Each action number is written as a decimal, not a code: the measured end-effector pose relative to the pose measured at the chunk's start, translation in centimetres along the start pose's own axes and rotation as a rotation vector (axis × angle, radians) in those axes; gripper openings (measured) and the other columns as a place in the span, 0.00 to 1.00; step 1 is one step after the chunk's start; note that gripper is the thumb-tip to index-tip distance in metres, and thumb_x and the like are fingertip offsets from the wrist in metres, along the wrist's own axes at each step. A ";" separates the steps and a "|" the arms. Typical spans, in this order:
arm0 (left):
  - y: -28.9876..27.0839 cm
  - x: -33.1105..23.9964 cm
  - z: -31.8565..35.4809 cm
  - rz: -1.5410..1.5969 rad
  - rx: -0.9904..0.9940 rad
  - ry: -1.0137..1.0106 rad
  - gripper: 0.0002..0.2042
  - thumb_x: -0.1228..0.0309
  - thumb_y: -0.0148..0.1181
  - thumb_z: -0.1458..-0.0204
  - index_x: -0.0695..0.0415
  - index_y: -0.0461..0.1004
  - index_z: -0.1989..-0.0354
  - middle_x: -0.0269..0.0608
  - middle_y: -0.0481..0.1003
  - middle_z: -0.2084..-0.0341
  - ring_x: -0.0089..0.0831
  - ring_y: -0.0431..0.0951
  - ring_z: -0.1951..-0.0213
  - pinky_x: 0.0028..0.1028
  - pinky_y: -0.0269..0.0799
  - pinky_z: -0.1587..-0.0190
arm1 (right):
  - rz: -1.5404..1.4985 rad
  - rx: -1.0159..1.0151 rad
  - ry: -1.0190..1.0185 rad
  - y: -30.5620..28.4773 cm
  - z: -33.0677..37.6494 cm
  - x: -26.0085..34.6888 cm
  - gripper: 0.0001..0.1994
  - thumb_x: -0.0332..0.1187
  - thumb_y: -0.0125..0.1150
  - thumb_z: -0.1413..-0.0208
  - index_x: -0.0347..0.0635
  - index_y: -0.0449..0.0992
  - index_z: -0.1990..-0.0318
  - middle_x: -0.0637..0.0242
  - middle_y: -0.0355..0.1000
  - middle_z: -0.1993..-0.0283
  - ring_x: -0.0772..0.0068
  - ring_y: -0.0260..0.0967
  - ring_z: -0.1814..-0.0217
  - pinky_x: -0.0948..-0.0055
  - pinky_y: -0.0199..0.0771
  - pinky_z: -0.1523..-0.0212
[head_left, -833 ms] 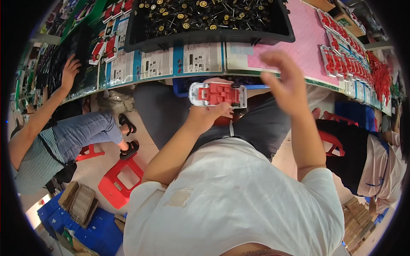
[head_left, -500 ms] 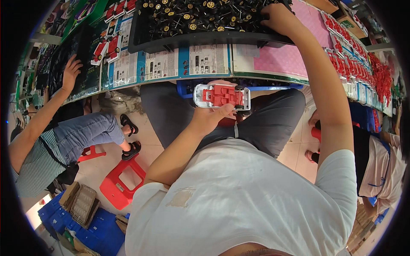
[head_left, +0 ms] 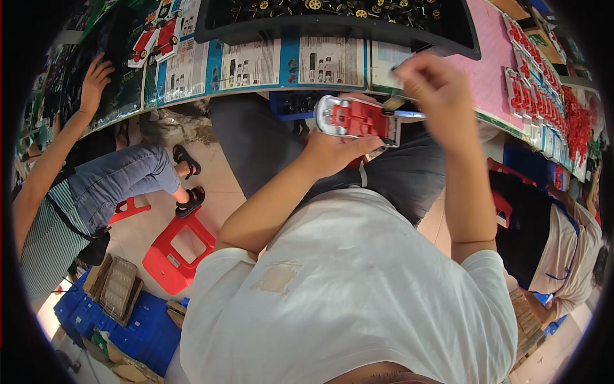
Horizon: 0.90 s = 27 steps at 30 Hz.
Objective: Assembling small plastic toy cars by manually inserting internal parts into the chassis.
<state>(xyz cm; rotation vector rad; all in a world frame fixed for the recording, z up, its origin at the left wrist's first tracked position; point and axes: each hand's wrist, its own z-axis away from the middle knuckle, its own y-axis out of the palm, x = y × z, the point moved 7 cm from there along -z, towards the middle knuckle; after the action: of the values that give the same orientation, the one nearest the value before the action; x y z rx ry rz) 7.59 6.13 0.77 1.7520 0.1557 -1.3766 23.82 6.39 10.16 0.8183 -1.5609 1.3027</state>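
Toy car (head_left: 359, 119): red, white. Wheels (head_left: 313, 5): black, yellow hubs. Tray (head_left: 332, 28): black. Sheet (head_left: 491, 45): pink. Stool (head_left: 167, 270): red. Co-worker's top (head_left: 51, 240): striped.

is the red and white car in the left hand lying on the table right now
No: the left hand holds the toy car above the person's dark trousers.

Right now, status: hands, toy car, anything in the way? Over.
Left hand gripping red-and-white toy car. Right hand blurred beside it, grip unclear. Small yellowish piece, blurred, between right hand and car.
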 end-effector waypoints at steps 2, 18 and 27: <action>-0.2 1.7 0.4 -0.147 0.067 -0.083 0.27 0.71 0.71 0.49 0.60 0.65 0.43 0.36 0.77 0.57 0.24 0.77 0.56 0.26 0.75 0.53 | 0.184 -0.008 -0.213 3.3 1.8 1.9 0.08 0.30 0.70 0.48 0.34 0.79 0.68 0.64 0.73 0.72 0.73 0.71 0.73 0.75 0.72 0.70; 0.7 0.3 3.0 -0.235 0.099 -0.007 0.22 0.68 0.73 0.50 0.60 0.72 0.49 0.37 0.78 0.58 0.25 0.77 0.54 0.28 0.74 0.52 | 0.260 0.198 -0.248 6.6 3.3 3.0 0.09 0.27 0.72 0.51 0.32 0.77 0.69 0.62 0.73 0.70 0.72 0.73 0.71 0.76 0.74 0.68; -0.5 0.1 2.6 0.010 0.094 -0.103 0.32 0.68 0.67 0.44 0.59 0.56 0.35 0.45 0.75 0.50 0.31 0.77 0.49 0.32 0.75 0.49 | 0.118 -0.037 -0.222 1.6 2.4 0.8 0.09 0.31 0.70 0.47 0.33 0.79 0.68 0.66 0.74 0.72 0.78 0.70 0.72 0.79 0.69 0.68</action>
<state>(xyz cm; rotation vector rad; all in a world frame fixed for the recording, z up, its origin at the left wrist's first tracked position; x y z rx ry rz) 5.43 4.65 0.42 1.7512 0.0269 -1.4841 21.58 4.43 10.24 0.8830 -1.8263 1.2972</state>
